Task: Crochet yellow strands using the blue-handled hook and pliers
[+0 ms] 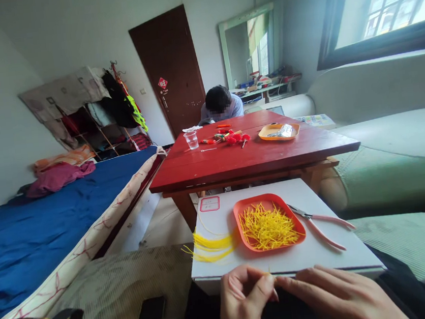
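At the front edge of the white box (pixel 225 268), my left hand (pixel 243 297) pinches a thin yellow strand (pixel 269 270) between thumb and index finger; only a tiny tip shows. My right hand (pixel 330 289) meets it there, its fingers closed and its index fingertip against the left fingertips. What the right fingers hold is hidden. An orange-red tray (pixel 238 217) on the box carries a heap of short yellow strands (pixel 268 227). Left of it lies a bundle of longer yellow strands (pixel 214 243). Pliers with pink handles (pixel 321 223) rest at the right, jaws against the tray.
Beyond the box stands a red table (pixel 206 168) with a plastic cup (pixel 191 140), red ornaments (pixel 235 138) and an orange tray (pixel 267 139) holding a clear bag. A person (pixel 221 102) sits bowed behind it. A phone (pixel 151 312) lies left, near a blue bed (pixel 67 196).
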Demonstrator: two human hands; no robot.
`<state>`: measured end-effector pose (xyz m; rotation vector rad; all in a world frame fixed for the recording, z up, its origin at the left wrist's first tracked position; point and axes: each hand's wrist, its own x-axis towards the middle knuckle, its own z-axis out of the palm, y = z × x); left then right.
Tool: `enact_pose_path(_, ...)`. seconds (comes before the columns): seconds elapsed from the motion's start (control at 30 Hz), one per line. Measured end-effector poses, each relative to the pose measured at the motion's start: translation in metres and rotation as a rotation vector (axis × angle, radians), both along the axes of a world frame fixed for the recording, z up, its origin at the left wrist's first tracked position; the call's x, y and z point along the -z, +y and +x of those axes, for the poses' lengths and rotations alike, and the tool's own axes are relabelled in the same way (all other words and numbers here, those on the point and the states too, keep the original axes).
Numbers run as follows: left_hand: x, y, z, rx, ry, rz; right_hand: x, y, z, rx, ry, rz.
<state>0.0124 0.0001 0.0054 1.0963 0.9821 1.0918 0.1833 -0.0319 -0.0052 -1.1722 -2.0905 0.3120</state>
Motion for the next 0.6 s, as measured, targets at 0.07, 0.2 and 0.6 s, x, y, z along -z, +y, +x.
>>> enact_pose_path(0.07, 0.001, -0.001, 0.001, -0.121, 0.284, 0.316, 0.005, 0.002, -0.002, -0.001, -0.068, 0.076)
enact_pose_path(0.2, 0.007, 0.002, 0.004, -0.336, 0.645, 0.957, 0.016, 0.006, -0.024, 0.125, 0.479, -0.247)
enact_pose_path(0.6, 0.003, 0.009, 0.005, -0.331, 0.569, 0.757, 0.015, 0.013, -0.045, 0.016, 1.274, -0.831)
